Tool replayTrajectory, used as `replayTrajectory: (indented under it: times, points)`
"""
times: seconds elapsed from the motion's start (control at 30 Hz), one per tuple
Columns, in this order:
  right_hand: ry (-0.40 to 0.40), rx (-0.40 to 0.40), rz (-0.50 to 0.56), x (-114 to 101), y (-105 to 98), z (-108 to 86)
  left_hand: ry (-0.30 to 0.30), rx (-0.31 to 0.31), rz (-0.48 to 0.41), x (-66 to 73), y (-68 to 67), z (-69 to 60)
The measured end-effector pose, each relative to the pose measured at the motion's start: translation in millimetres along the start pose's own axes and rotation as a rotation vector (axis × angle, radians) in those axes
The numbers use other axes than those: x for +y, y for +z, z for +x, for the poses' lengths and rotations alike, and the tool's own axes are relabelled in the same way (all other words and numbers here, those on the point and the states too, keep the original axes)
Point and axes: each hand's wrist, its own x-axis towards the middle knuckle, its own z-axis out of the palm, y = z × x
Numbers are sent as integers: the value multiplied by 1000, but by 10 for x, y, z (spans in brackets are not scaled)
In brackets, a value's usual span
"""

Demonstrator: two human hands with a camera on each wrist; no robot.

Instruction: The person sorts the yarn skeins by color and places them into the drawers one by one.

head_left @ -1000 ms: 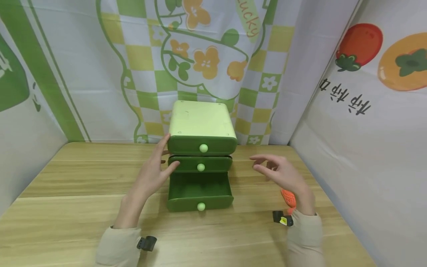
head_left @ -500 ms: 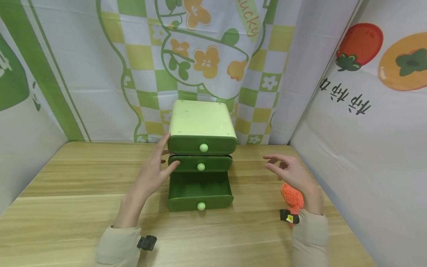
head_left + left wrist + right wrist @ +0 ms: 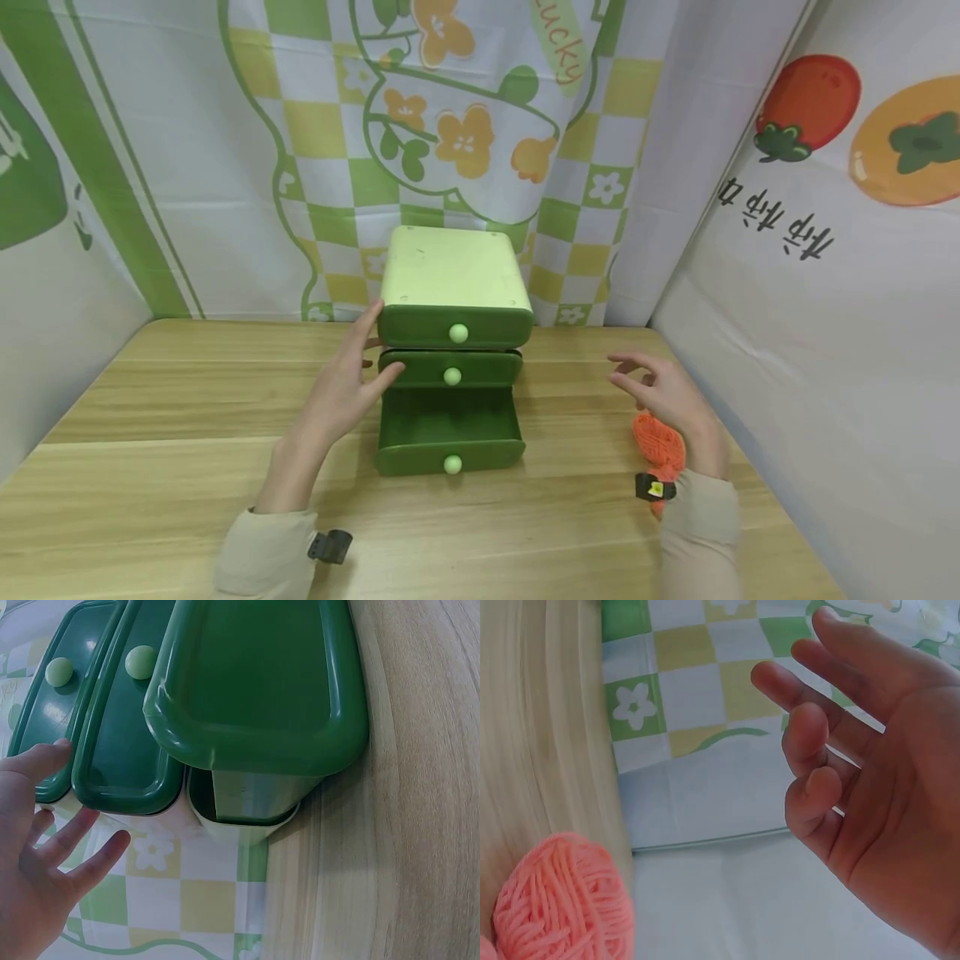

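A small chest of drawers (image 3: 453, 267) has a pale green top and dark green fronts with round light knobs. Its bottom drawer (image 3: 452, 457) is pulled out and nothing shows inside; the upper two are in. At the chest's left side my left hand (image 3: 341, 392) has its fingers spread, with the fingertips at the side and the thumb (image 3: 46, 759) in front of the drawer fronts. Whether the thumb touches cannot be told. My right hand (image 3: 667, 396) hovers loosely curled to the right, holding nothing. Below it lies a skein of orange yarn (image 3: 660, 442), partly hidden by the wrist camera.
The wooden table (image 3: 202, 492) carries the chest near its back edge. Behind hangs a checkered, flowered curtain (image 3: 322, 133). A white printed cloth (image 3: 840, 333) borders the table on the right. Small black cameras (image 3: 330, 547) sit on both wrists.
My right hand has drifted to the right, away from the chest, and more of the orange yarn shows. The left hand, chest and drawers have stayed put.
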Motion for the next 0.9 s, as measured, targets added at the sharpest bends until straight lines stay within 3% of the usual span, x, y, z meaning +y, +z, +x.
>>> replayTrajectory:
  times: [0.33,0.9]
  points:
    - [14,32,23,4,-43,-77,14,-6,-23,46,19,14]
    - [-55,42,30,26,-9,-212,1,0,-15,32,-19,-6]
